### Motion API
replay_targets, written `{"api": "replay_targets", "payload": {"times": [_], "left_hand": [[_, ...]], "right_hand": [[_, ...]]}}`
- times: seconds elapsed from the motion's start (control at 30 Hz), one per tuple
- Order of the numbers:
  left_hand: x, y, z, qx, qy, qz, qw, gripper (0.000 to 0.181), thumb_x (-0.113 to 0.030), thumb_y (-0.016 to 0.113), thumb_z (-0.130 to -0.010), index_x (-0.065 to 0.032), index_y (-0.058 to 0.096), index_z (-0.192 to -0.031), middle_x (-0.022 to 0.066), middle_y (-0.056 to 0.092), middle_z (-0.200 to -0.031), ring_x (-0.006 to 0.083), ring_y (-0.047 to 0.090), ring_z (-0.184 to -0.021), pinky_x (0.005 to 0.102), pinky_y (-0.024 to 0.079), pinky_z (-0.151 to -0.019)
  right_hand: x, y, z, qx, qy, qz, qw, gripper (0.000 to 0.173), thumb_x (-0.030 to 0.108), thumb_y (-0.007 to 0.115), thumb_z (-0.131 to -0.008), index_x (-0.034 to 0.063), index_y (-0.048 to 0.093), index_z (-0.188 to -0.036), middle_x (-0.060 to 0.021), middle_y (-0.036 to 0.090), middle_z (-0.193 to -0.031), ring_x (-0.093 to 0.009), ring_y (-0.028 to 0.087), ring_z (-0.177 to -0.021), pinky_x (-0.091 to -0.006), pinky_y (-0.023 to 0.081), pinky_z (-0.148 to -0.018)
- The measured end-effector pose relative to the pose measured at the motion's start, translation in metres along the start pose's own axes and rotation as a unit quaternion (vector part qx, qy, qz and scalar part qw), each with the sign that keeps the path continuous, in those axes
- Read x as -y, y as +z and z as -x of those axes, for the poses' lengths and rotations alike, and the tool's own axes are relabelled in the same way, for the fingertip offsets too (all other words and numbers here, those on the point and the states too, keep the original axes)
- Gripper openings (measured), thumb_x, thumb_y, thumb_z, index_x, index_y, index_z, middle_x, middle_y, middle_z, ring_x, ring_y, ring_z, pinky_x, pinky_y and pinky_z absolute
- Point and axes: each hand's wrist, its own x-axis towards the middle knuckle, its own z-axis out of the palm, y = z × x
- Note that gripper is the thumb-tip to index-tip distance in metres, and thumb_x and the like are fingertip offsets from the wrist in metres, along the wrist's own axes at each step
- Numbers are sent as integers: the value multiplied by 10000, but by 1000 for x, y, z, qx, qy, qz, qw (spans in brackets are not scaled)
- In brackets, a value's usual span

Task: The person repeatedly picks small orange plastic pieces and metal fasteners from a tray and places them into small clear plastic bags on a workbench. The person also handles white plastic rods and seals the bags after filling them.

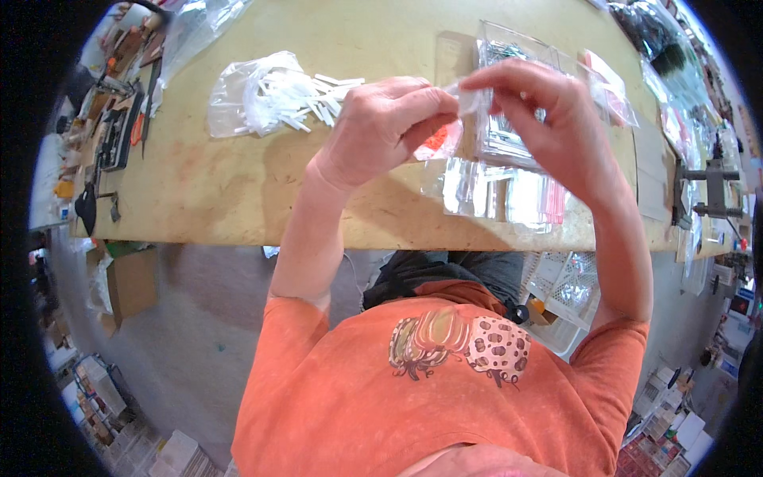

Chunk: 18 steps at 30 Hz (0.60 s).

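Above the workbench (pixel 208 197), my left hand (pixel 387 128) pinches a small clear plastic bag (pixel 469 101) at its left side. My right hand (pixel 545 113) is at the bag's other side, finger and thumb spread; it looks blurred, and whether it grips the bag is unclear. Below my left fingers lie small orange pieces (pixel 436 140) in clear plastic. White sticks or tubes (pixel 298 98) spill from a clear bag (pixel 229 98) left of my hands. Behind my right hand stands a clear plastic box (pixel 486 140) with thin metallic pieces. Nearer me lie flat clear packets (pixel 471 191), some with reddish edges.
Tools, among them an orange-handled one (pixel 137 129), lie at the bench's left end. A metal clamp or vise (pixel 715 188) stands at the right edge. More plastic bags (pixel 673 83) lie at the far right. A cardboard box (pixel 134 283) sits on the floor at left.
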Motion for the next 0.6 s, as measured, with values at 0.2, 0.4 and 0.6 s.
{"api": "replay_targets", "payload": {"times": [0.2,0.4,0.6], "left_hand": [[-21,14,9,36,4,188,981,109,-54,799,-830,-87,726,-904,67,682,-801,239,679,-751,367,493,-682],[-54,22,38,136,-9,250,959,133,-35,801,-818,-42,713,-917,83,691,-814,259,670,-705,350,539,-634],[-55,-6,57,94,-304,163,934,78,-68,759,-892,-47,729,-960,55,705,-852,106,658,-735,287,521,-634]], "right_hand": [[17,3,44,27,-72,25,997,174,37,636,-924,31,650,-1097,-163,647,-953,-378,660,-901,-437,537,-775],[3,11,91,126,-14,-2,992,117,-4,710,-879,20,696,-992,-113,644,-918,-317,663,-844,-386,544,-732],[-8,25,120,87,-81,-51,992,117,-13,730,-820,23,694,-925,-102,671,-948,-307,671,-886,-391,550,-756]]}}
